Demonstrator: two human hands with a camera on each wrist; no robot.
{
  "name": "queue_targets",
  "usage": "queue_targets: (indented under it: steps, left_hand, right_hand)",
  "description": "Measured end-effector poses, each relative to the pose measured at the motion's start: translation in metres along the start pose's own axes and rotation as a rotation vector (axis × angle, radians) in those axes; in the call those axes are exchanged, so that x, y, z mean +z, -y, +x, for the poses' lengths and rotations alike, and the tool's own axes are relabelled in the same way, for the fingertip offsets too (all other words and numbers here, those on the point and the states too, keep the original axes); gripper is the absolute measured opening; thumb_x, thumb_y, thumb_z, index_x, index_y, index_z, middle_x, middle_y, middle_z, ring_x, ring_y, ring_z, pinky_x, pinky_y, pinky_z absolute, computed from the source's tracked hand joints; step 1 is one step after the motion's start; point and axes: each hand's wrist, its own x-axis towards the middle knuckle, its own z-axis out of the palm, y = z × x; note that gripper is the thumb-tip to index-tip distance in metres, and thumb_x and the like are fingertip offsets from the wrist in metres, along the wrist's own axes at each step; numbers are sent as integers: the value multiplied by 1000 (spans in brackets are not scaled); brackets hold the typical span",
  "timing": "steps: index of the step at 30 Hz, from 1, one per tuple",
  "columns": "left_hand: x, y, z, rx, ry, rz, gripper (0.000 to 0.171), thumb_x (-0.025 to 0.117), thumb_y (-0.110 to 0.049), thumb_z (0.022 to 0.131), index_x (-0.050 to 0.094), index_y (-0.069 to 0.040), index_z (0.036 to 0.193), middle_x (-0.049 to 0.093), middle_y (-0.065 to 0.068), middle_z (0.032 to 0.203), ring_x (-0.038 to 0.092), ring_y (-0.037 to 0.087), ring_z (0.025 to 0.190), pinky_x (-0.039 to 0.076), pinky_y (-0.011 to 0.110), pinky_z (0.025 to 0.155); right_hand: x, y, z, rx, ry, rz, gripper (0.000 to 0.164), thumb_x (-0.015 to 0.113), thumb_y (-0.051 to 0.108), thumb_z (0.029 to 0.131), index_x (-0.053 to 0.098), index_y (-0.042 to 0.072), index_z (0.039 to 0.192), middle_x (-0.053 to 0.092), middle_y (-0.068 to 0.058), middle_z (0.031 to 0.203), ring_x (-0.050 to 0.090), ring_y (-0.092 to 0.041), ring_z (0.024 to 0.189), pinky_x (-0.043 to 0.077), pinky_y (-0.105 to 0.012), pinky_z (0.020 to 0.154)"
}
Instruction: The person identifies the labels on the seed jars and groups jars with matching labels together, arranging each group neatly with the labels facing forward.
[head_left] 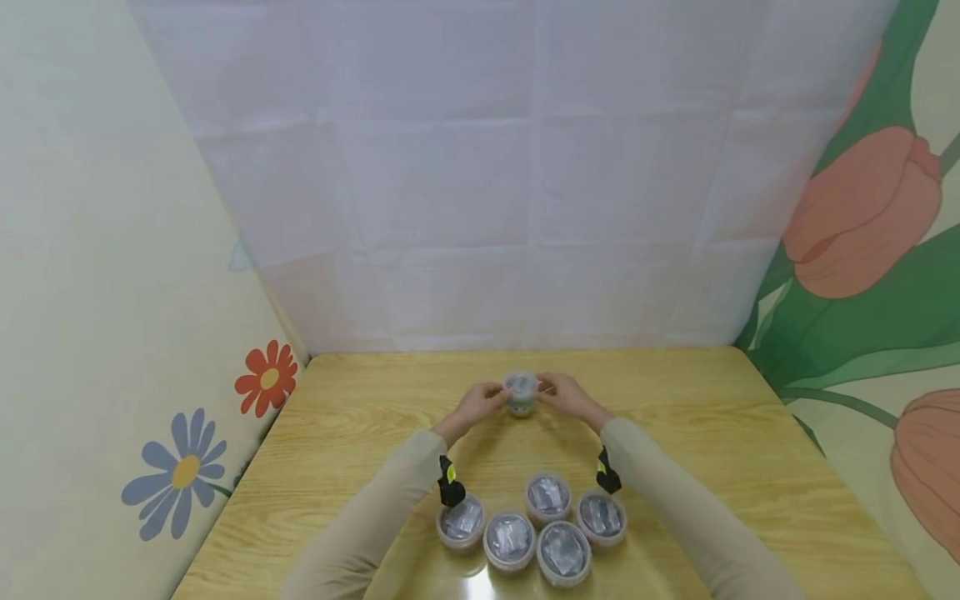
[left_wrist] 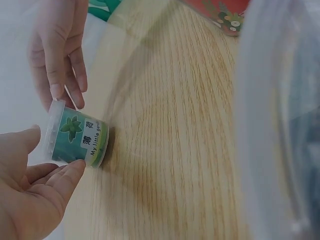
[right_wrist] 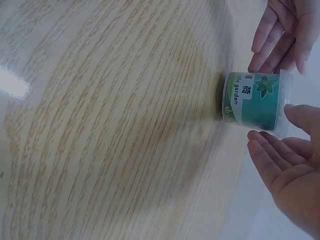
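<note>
A small round tub with a clear lid stands near the table's back edge. Its green label shows a leaf and the words "My little garden". From the left, my left hand reaches the tub, fingertips at its side and thumb beside the lid. My right hand is at the opposite side, its thumb at the lid's rim and its fingers extended near the wall. Both hands have fairly straight, relaxed fingers, with the tub between them.
Several more lidded tubs stand grouped at the table's front, between the forearms. One looms blurred close to the left wrist camera. A white cloth hangs behind the wooden table; flower-patterned sheets flank it.
</note>
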Motion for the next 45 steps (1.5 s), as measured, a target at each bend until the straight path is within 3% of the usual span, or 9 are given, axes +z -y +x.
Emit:
queue_targets:
  steps: [10,20,27,32,37,45]
  left_hand:
    - [1,4,0,-27,23,22,58,50,-27,97,35,15,134,41,32,135,51,38,117,46,44,95]
    - [0,5,-1,-40,40,20,59,47,-28,97,32,14,136,38,31,138,49,39,119,44,46,97]
    - [-2,7,-1,-62,28,-19,58,45,-27,99,30,14,136,39,32,136,52,41,115,45,46,96]
    - [-7,8,-2,-69,16,-53,56,43,-25,100,30,13,137,42,33,133,53,41,114,47,45,94]
    - [-15,12,-5,-55,24,-27,55,41,-26,100,29,10,139,41,31,136,53,39,114,49,45,92]
    - [-28,13,-14,-47,71,-12,59,43,-35,99,29,3,142,36,25,142,52,37,117,45,48,96]
  right_hand:
    - [-1,3,-4,-23,45,-1,47,54,9,93,40,-17,129,54,-34,119,55,-43,108,47,-50,92]
    - [-1,11,-5,48,70,8,53,54,15,94,35,-13,135,41,-31,135,48,-45,116,45,-50,94]
    - [0,16,-6,33,45,-71,52,54,15,93,37,-12,134,42,-30,135,48,-45,116,44,-51,95]
    - [1,19,-7,31,26,-95,51,55,18,93,40,-10,133,44,-28,134,46,-42,119,41,-52,98]
    - [2,23,-7,35,38,-85,52,54,22,94,39,-7,135,44,-26,135,43,-40,122,39,-53,100]
    - [1,28,-9,-39,32,-99,50,56,20,93,43,-8,132,47,-26,132,43,-41,122,37,-54,101]
